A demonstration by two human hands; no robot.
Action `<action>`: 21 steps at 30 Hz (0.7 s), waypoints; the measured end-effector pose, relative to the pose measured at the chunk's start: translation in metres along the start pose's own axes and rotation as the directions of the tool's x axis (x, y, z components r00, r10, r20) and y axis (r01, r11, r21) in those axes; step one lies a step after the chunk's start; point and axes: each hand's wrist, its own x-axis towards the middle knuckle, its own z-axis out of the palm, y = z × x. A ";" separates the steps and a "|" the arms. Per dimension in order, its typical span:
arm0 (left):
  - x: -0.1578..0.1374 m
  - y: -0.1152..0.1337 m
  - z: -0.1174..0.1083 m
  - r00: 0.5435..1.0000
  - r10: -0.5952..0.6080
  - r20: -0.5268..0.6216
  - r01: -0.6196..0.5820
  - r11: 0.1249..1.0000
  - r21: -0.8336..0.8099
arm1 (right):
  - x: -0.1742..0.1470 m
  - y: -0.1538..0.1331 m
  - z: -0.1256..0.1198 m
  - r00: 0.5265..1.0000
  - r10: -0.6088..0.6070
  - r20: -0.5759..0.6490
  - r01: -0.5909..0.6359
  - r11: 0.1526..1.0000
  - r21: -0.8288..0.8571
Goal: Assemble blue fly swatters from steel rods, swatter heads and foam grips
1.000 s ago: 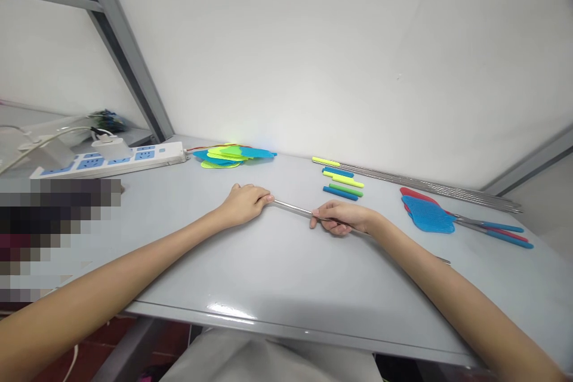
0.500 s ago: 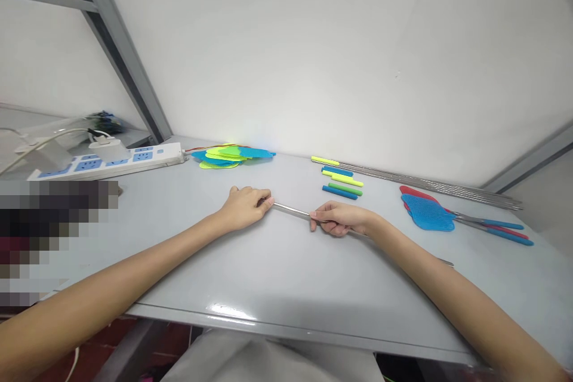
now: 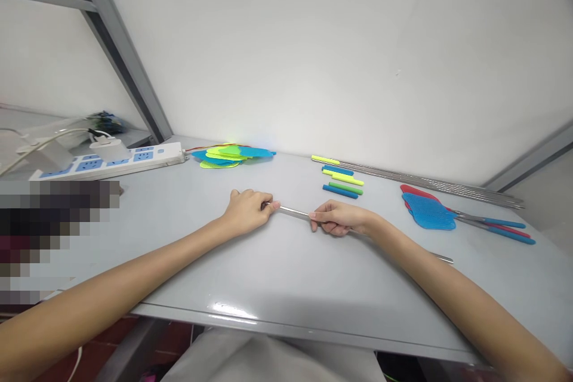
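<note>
A thin metal rod (image 3: 293, 212) slants across the middle of the table. My left hand (image 3: 250, 210) closes on its left end, and the fingers cover that tip. My right hand (image 3: 338, 218) grips the rod further along, thumb and fingers pinched on it. The rod runs on under my right forearm, with its other end (image 3: 443, 258) showing beyond the arm. Beyond my right hand lie several coloured handle sleeves, among them a green one (image 3: 345, 188) and a dark blue one (image 3: 340, 192).
Flat blue and yellow fly swatter heads (image 3: 233, 155) are piled at the back. Bare metal rods (image 3: 430, 182) lie along the wall. Fly swatters with a blue head (image 3: 428, 212) and a red head (image 3: 418, 192) rest at right. A white power strip (image 3: 165, 155) stands left.
My left hand has shifted slightly to the right along the rod's line, bringing it closer to my right hand. My right hand has hardly moved and keeps its grip.
</note>
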 end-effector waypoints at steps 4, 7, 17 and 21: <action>-0.002 0.003 0.001 1.000 0.000 -0.029 0.000 1.000 0.018 | 0.000 0.000 0.000 1.000 0.003 0.007 -0.003 1.000 0.002; -0.003 0.005 0.001 0.999 0.003 -0.043 -0.002 1.000 0.028 | 0.000 -0.001 0.001 1.000 0.004 0.007 -0.004 1.000 0.000; -0.003 0.008 0.002 1.000 0.015 -0.011 -0.015 1.000 0.022 | 0.001 0.000 0.001 1.000 0.007 0.003 -0.007 1.000 -0.012; 0.002 0.003 -0.001 0.998 0.051 0.027 -0.051 0.999 0.003 | 0.001 -0.001 0.001 1.000 0.024 -0.009 -0.024 1.000 0.010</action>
